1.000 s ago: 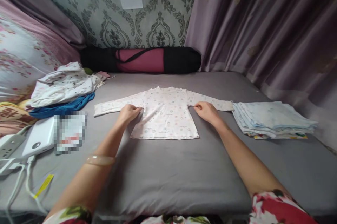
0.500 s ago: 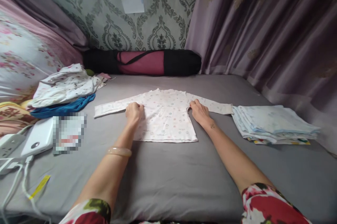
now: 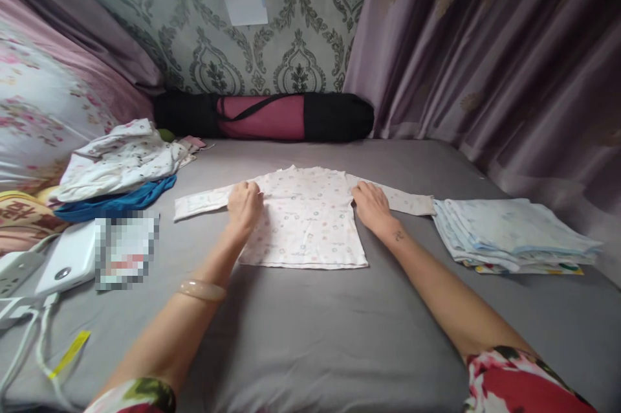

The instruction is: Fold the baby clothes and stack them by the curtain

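Note:
A small white long-sleeved shirt (image 3: 308, 225) with a faint print lies flat on the grey sheet (image 3: 330, 335), both sleeves spread sideways. At the armpit on the shirt's left side, my left hand (image 3: 246, 206) has its fingers closed on the fabric. My right hand (image 3: 372, 207) pinches the shirt at the opposite armpit, where the sleeve meets the body. The end of the right-hand sleeve touches a folded stack of pale cloths (image 3: 514, 228).
A black and maroon roll bag (image 3: 262, 116) lies along the wall. Crumpled white clothes (image 3: 123, 157) and a blue cloth (image 3: 116, 199) are at left, near a white power bank (image 3: 70, 257), a power strip (image 3: 17, 270), cables and a blurred packet (image 3: 127, 251).
My left hand has shifted slightly left and up, its wrist turning. My right hand stays at the other armpit. The view has moved slightly.

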Demonstrator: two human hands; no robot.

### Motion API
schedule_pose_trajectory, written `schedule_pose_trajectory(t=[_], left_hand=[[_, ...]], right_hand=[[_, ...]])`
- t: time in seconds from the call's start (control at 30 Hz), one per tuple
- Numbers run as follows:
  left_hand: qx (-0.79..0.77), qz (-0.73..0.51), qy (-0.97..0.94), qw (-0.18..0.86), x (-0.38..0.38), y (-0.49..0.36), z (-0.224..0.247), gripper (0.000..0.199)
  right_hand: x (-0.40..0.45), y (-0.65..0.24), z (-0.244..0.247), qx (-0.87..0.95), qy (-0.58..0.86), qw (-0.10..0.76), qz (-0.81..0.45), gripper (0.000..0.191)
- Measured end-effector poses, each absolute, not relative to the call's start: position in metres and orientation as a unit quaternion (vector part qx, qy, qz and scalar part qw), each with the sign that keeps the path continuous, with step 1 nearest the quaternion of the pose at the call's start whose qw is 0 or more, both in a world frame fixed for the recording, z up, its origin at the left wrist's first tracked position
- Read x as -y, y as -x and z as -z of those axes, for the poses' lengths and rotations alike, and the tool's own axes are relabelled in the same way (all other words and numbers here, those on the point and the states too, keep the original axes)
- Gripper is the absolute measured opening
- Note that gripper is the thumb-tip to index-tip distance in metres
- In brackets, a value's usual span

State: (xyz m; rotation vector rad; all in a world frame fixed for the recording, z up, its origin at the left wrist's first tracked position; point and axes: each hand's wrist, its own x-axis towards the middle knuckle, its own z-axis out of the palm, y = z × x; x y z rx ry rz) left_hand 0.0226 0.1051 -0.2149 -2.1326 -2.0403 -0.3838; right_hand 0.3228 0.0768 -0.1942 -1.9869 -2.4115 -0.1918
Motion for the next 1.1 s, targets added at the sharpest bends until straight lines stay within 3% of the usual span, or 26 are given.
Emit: schedule_pose_trajectory(t=[0.2, 0.47, 0.7, 1.1], left_hand=[[0.465, 0.170, 0.868, -0.036, -0.095, -0.085, 0.240, 0.031], [0.546, 0.100, 0.831, -0.017, -0.090, -0.057, 0.258, 0.060], [0.523, 0.073, 0.849, -0.020, -0.087, -0.033, 0.252, 0.065], [0.457, 0.080, 0.883, -0.068, -0.053, -0.019, 0.249, 0.062]], right_hand=[[-0.064, -0.238, 0.226, 0.822, 0.558, 0.074, -0.086, 0.056], [-0.061, -0.242, 0.242, 0.783, 0.609, 0.086, -0.095, 0.067], [-0.067, -0.276, 0.240, 0.745, 0.661, 0.066, -0.064, 0.070], [-0.031, -0.302, 0.235, 0.860, 0.503, 0.041, -0.075, 0.063]])
